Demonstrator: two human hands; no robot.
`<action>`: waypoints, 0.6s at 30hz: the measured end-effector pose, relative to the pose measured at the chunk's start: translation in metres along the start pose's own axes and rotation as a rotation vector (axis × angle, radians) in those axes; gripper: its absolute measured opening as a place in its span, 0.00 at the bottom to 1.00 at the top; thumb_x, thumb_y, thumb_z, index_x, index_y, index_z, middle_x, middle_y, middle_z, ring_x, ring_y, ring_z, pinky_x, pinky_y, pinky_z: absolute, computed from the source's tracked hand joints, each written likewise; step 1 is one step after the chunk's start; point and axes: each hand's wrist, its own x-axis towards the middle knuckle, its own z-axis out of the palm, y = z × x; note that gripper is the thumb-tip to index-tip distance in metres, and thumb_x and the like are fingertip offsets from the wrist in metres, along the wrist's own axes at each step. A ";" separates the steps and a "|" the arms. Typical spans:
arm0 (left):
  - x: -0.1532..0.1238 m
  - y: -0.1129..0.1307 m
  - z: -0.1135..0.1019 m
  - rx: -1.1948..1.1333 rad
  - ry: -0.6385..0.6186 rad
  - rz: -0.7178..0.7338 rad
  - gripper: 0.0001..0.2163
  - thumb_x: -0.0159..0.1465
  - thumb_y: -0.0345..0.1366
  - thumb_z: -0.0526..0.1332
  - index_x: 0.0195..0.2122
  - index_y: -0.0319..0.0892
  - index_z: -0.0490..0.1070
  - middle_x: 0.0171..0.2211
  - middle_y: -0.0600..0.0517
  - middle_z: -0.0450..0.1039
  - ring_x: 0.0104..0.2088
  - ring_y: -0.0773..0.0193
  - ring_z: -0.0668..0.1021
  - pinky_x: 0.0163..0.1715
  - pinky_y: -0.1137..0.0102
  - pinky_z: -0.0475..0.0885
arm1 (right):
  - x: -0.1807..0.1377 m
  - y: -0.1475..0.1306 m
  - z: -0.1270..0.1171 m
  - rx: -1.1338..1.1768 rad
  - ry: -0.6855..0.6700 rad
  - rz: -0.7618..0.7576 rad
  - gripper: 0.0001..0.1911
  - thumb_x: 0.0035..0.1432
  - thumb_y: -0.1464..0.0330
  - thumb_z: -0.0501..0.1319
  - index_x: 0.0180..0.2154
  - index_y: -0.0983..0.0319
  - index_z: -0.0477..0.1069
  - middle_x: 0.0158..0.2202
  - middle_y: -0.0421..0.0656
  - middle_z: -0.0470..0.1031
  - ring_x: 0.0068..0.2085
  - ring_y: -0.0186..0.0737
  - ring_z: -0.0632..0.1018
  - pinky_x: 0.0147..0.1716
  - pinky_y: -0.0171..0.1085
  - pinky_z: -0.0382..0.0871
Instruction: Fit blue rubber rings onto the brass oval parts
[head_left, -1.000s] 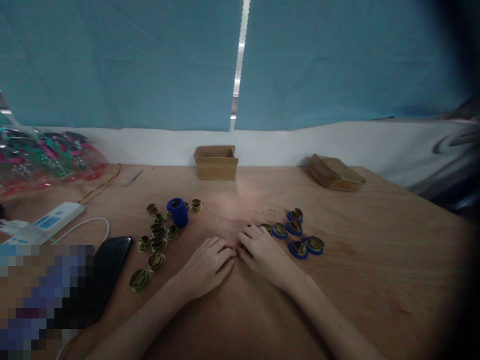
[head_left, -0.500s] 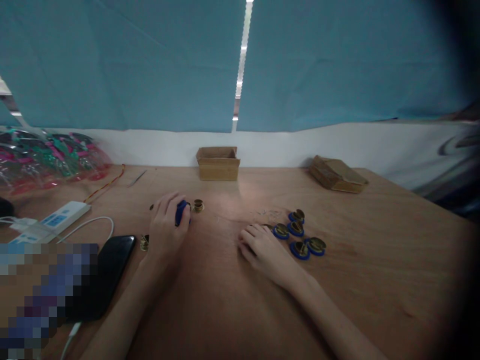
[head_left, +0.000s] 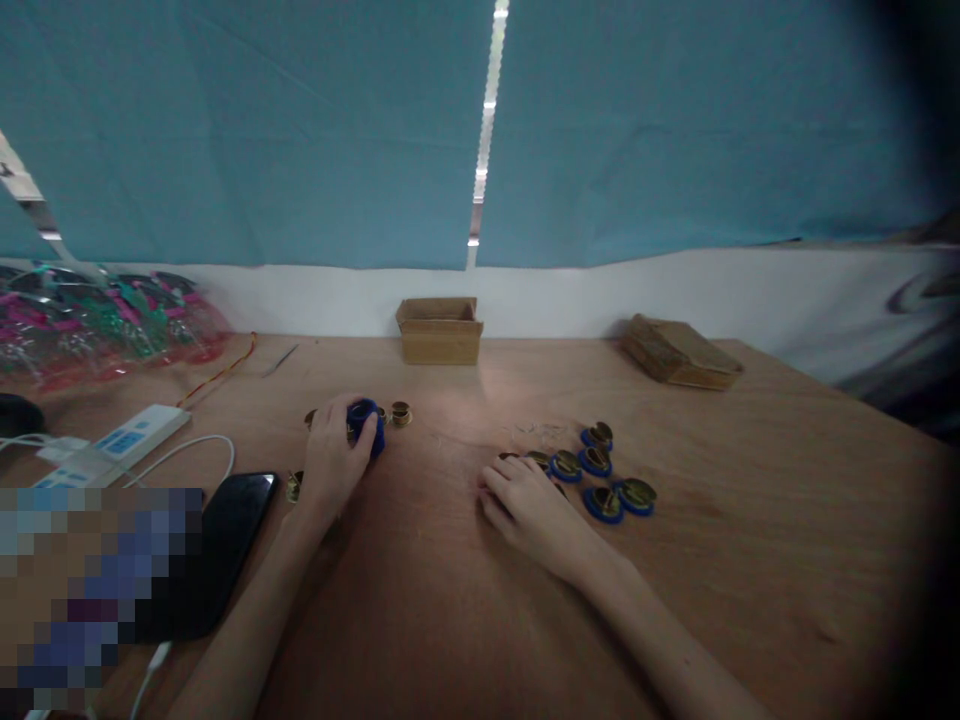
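Rings of deep blue colour stand piled in a short, upright column on the left half of the table, as the head view shows. Left hand has its thumb and fingers curved around this column; how firmly they press, I cannot tell. Just behind it sits a round brass-coloured piece, shiny and with a narrow waist. Right hand rests low, its fingers bent downward beside the brass discs with blue rims; whether they grasp something, I cannot tell, because the palm is hidden. These discs look round and metallic, with a bar across the top, and they lie in a loose group, some touching. Small clear bits are scattered behind them. Table is smooth brown wood with fine grain. Near its back edge stand a cardboard box with open top and a creased carton. Black phone borders the left forearm's side, while plain wood extends between both hands and widely toward the slanting right edge.
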 end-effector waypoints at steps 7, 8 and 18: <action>0.002 0.000 -0.004 -0.017 0.017 -0.003 0.15 0.62 0.42 0.56 0.47 0.41 0.69 0.43 0.45 0.74 0.46 0.54 0.74 0.48 0.60 0.68 | -0.001 -0.002 0.000 0.042 -0.002 -0.022 0.07 0.61 0.73 0.53 0.31 0.63 0.66 0.35 0.46 0.71 0.38 0.41 0.71 0.40 0.40 0.62; 0.003 0.000 -0.005 -0.024 0.038 -0.010 0.15 0.62 0.42 0.57 0.47 0.42 0.69 0.43 0.46 0.74 0.45 0.55 0.74 0.47 0.60 0.68 | -0.001 -0.002 0.000 0.043 0.002 -0.023 0.07 0.61 0.73 0.53 0.31 0.63 0.66 0.35 0.46 0.71 0.38 0.41 0.71 0.40 0.40 0.61; 0.002 0.015 -0.012 -0.109 0.226 -0.018 0.17 0.56 0.46 0.64 0.43 0.43 0.71 0.39 0.48 0.74 0.42 0.57 0.75 0.44 0.62 0.70 | 0.020 -0.008 0.005 0.056 0.120 0.057 0.10 0.59 0.74 0.53 0.42 0.63 0.68 0.42 0.49 0.71 0.44 0.45 0.71 0.43 0.42 0.62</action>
